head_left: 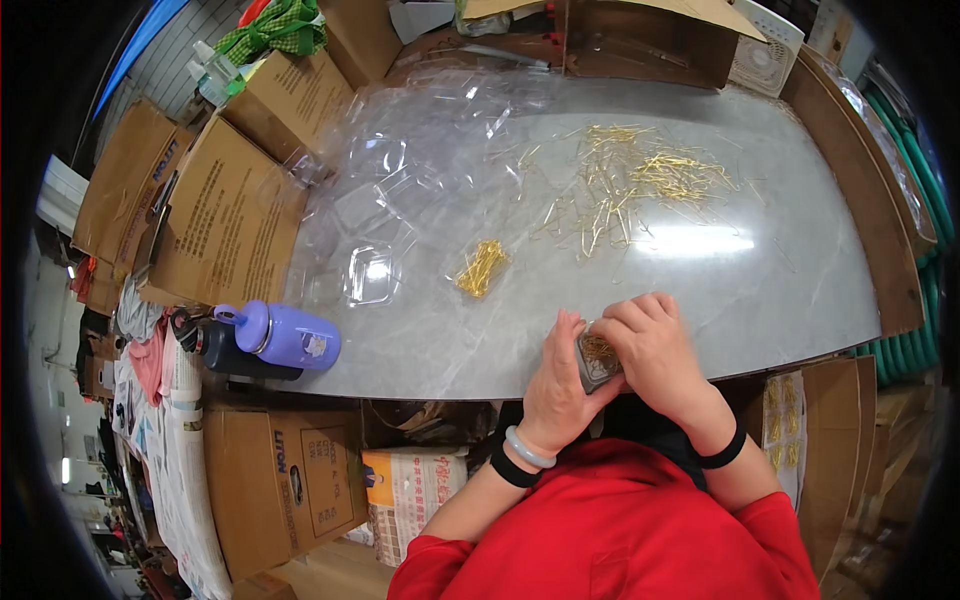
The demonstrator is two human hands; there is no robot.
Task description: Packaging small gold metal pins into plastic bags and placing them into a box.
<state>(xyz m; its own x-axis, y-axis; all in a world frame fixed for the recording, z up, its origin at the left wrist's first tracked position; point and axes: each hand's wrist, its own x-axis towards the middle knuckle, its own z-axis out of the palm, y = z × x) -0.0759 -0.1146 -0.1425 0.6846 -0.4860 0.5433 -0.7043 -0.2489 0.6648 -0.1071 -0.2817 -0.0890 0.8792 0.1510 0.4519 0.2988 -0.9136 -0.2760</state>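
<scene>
My left hand [557, 392] is wrapped round a small clear plastic box [597, 372] at the table's near edge. Thin gold-coloured wire pins [599, 347] lie inside it. Over the box's right side and top bends my right hand [655, 350], its fingers closed against the box; the fingertips are partly hidden. A second clear box filled with gold pins [483, 269] sits on the table, ahead and to the left of my hands. Farther off, a loose heap of the same pins [680, 177] is spread over the grey tabletop [800, 290].
Several empty clear plastic boxes [385, 190] cover the table's left part. A purple bottle [298, 336] and a black bottle [245, 350] stand at its left edge. Cardboard cartons [225, 220] line the left; a cardboard strip [860, 190] borders the right. An open carton [645, 50] is at the back.
</scene>
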